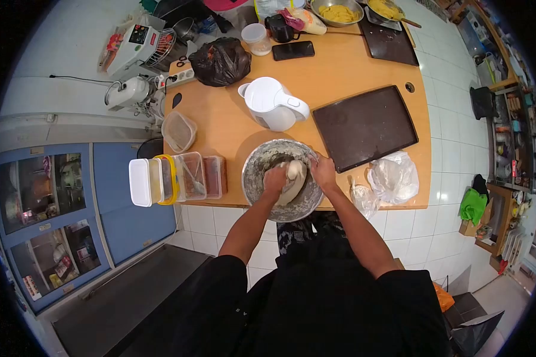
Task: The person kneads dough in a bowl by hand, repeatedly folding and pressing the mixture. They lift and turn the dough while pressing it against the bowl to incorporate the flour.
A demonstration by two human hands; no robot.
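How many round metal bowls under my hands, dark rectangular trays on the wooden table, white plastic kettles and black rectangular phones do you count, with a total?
Round grey metal bowl, right hand at its rim, left hand at the pale dough inside: 1
Dark rectangular trays: 2
White plastic kettle: 1
Black rectangular phone: 1
Total: 5

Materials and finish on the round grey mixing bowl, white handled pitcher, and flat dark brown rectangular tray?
Round grey mixing bowl: looks like metal, dull; greyish sheen under pale smears.
White handled pitcher: likely plastic, smooth; even white, moulded-looking body.
Flat dark brown rectangular tray: probably coated sheet metal, low-sheen; thin raised rim, but the dark surface leaves plastic possible.
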